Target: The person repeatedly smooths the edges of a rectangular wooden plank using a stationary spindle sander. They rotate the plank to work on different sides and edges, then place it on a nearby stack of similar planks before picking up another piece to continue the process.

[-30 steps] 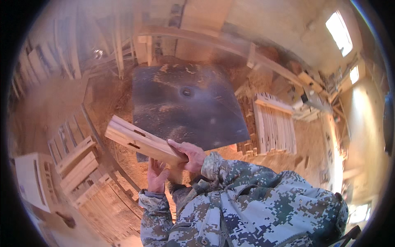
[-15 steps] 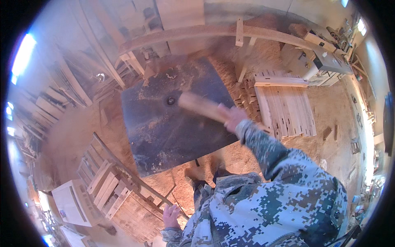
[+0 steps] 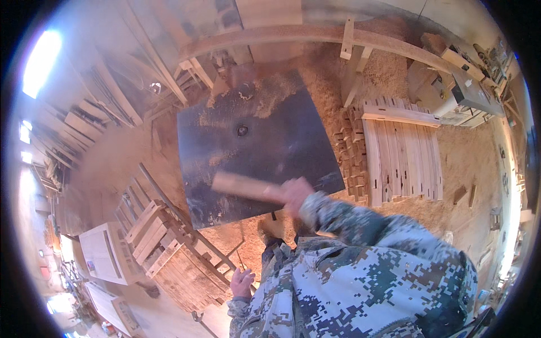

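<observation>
My right hand [image 3: 297,194] is closed around one end of a long, pale wooden piece [image 3: 248,187], slightly blurred. Its free end points left, over the near part of a dark machine table [image 3: 282,152]. A round fitting [image 3: 242,130] sits in the middle of that table, with sawdust [image 3: 276,96] scattered over the far side and in patches on the left. My left hand [image 3: 242,281] hangs low by my body, fingers apart and nothing visible in it, near a stack of wooden pieces [image 3: 186,276].
Right of the table lies a stack of slotted boards [image 3: 403,152]. A long wooden beam [image 3: 270,35] crosses behind it. Planks [image 3: 115,90] lean at the far left. A ladder-like frame [image 3: 169,197] and a white cabinet [image 3: 107,253] stand at the left. Sawdust covers much of the floor.
My right hand has drawn the wooden piece toward my body and left, from beside the round fitting to the table's near part. The view has shifted slightly. My left hand stays low.
</observation>
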`<action>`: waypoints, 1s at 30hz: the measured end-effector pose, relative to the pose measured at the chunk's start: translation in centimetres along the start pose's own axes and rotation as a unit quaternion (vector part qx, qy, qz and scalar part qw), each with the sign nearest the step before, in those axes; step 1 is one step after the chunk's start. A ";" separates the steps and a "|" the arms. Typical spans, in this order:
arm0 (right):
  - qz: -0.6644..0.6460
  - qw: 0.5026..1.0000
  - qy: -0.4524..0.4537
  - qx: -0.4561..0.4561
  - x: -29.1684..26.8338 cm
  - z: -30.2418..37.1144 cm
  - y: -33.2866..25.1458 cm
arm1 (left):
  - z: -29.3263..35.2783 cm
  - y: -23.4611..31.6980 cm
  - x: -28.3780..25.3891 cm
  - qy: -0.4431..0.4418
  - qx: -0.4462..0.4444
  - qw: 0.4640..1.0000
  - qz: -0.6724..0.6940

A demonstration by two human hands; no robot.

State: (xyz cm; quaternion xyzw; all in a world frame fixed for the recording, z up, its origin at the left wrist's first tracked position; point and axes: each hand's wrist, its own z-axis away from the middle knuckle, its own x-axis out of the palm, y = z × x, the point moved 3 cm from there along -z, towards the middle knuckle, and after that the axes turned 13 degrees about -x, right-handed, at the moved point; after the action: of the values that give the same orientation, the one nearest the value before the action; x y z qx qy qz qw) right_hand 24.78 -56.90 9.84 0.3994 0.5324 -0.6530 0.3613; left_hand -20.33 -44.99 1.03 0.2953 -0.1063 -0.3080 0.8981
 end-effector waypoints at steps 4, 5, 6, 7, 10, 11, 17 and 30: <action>-0.090 0.984 0.040 -0.148 1.0 -4.8 -9.3 | -0.4 3.3 0.3 0.016 0.061 0.994 -0.086; -0.104 0.983 0.039 -0.148 0.6 -4.4 -9.4 | -0.2 3.3 -0.1 0.024 0.064 0.993 -0.097; -0.114 0.983 0.013 -0.144 0.0 -4.1 -9.3 | 0.0 3.2 -0.9 0.034 0.077 0.992 -0.092; -0.100 0.987 0.054 -0.114 -1.1 -3.5 -8.0 | 0.0 2.8 -1.4 0.030 0.085 0.993 -0.077; -0.058 0.997 0.045 0.027 -3.6 -1.1 -1.3 | 0.2 0.2 -3.8 0.077 0.023 0.996 -0.042; -0.044 0.994 0.038 0.091 -4.2 0.0 1.4 | 0.2 -0.8 -4.0 0.077 0.012 0.997 -0.030; 0.056 0.965 0.154 0.206 -3.7 2.6 8.3 | -0.6 -3.6 -1.2 0.045 -0.006 0.999 -0.024; 0.047 0.975 0.055 0.212 -2.5 2.2 3.9 | -1.6 -2.3 2.9 0.078 0.060 0.980 -0.172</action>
State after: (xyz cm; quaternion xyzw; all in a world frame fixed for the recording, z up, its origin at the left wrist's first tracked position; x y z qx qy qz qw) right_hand 29.06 -59.58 10.79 0.5265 0.3815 -0.7106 0.2690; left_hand -18.57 -47.46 -1.60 0.3855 -0.0017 -0.4274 0.8178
